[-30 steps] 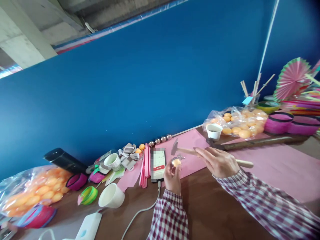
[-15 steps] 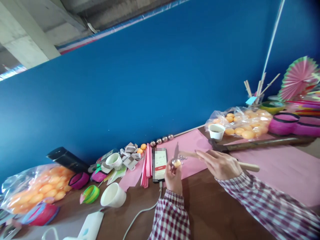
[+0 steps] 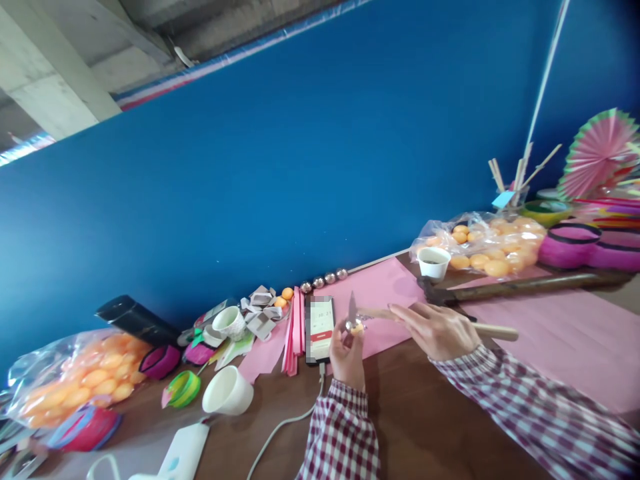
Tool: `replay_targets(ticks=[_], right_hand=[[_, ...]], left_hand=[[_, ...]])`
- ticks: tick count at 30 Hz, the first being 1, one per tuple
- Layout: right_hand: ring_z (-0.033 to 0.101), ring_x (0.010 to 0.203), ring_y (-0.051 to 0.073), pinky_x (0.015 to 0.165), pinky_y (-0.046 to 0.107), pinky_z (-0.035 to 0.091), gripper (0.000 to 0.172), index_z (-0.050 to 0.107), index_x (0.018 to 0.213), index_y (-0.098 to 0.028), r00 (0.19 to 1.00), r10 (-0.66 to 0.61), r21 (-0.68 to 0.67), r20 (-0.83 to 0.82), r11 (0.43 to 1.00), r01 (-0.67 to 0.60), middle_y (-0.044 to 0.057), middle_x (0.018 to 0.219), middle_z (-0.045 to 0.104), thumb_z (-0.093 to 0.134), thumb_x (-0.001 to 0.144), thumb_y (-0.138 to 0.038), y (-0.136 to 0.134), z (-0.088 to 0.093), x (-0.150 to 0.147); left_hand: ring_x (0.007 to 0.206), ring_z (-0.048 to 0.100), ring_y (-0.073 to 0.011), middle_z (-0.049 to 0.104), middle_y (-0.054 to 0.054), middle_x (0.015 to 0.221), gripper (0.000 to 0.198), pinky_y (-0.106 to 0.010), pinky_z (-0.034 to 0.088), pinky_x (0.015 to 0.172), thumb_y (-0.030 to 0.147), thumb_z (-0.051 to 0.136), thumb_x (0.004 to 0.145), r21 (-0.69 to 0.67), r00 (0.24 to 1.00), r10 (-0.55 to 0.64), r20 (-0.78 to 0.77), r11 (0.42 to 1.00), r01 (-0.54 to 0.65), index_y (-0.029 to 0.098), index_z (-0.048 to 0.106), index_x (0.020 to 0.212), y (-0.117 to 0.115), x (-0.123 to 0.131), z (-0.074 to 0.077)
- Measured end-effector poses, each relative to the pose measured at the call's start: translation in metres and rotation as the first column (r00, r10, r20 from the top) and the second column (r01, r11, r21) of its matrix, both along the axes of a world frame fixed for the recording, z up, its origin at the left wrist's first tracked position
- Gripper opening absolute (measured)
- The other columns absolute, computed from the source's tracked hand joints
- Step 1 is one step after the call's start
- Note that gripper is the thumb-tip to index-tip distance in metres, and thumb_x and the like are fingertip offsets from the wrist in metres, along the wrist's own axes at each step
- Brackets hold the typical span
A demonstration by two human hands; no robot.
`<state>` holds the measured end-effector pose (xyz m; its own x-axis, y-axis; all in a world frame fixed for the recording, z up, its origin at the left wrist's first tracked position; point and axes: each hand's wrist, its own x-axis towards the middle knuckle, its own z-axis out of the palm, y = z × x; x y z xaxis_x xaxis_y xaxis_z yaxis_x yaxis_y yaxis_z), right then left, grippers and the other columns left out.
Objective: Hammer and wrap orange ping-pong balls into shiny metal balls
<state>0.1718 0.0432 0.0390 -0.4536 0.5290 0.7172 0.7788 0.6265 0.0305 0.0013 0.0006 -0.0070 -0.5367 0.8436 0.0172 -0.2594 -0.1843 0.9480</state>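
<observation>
My left hand (image 3: 349, 360) pinches a small shiny metal ball (image 3: 351, 327) between thumb and fingers, with a yellowish patch showing on it. My right hand (image 3: 440, 330) is closed around the wooden handle (image 3: 495, 331) of a small hammer, its fingers stretched along the shaft. The hammer's dark, pointed head (image 3: 353, 307) is right at the ball; whether they touch I cannot tell. Pink paper (image 3: 383, 340) lies beneath, with small shiny bits partly hidden behind the hammer. A phone (image 3: 320, 327) on a cable lies just left of my left hand.
Several shiny balls (image 3: 319, 283) line the blue partition. A larger hammer (image 3: 525, 288) lies at right, near a white cup (image 3: 433, 263) and bagged orange balls (image 3: 495, 250). At left are another white cup (image 3: 227, 392), a power strip (image 3: 183, 450) and a second bag of balls (image 3: 90, 380).
The hammer head has dropped slightly toward the metal ball, and my right hand has tilted a little with it. My left hand stays nearly in place, still gripping the ball.
</observation>
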Motion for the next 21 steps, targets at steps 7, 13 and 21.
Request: replay_targets(ticks=[7,13,21], right_hand=[[0.055,0.062,0.009,0.055,0.021,0.036,0.031,0.058,0.109,-0.024,0.992,0.0,-0.002,-0.125,1.0,0.0,0.002,0.073,0.064,0.038,0.087,-0.028,0.0034,0.0014,0.0037],[0.053,0.057,0.009,0.055,0.022,0.033,0.028,0.059,0.107,-0.027,0.999,0.015,-0.007,-0.052,1.0,-0.015,0.0,0.067,0.062,0.042,0.085,-0.026,0.0001,-0.003,-0.0011],[0.052,0.056,0.009,0.054,0.023,0.032,0.028,0.058,0.108,-0.029,0.998,-0.01,-0.006,-0.058,1.0,0.009,-0.002,0.065,0.061,0.043,0.084,-0.027,0.0006,-0.0025,-0.0005]], left_hand=[[0.083,0.058,-0.0125,0.061,-0.007,0.097,0.04,-0.027,0.043,0.077,0.028,0.067,0.065,0.052,0.985,0.01,0.173,0.998,-0.019,0.019,0.055,0.102,0.0025,-0.0014,0.0],[0.075,0.057,-0.0099,0.061,-0.005,0.087,0.031,-0.025,0.043,0.074,0.03,0.067,0.066,0.06,0.981,-0.009,0.191,0.998,-0.003,0.016,0.06,0.092,0.002,-0.0006,0.0036],[0.079,0.058,-0.0126,0.062,-0.007,0.087,0.031,-0.028,0.043,0.077,0.03,0.067,0.066,0.06,0.983,-0.028,0.18,0.998,0.017,0.015,0.061,0.092,0.002,-0.0005,0.0025]])
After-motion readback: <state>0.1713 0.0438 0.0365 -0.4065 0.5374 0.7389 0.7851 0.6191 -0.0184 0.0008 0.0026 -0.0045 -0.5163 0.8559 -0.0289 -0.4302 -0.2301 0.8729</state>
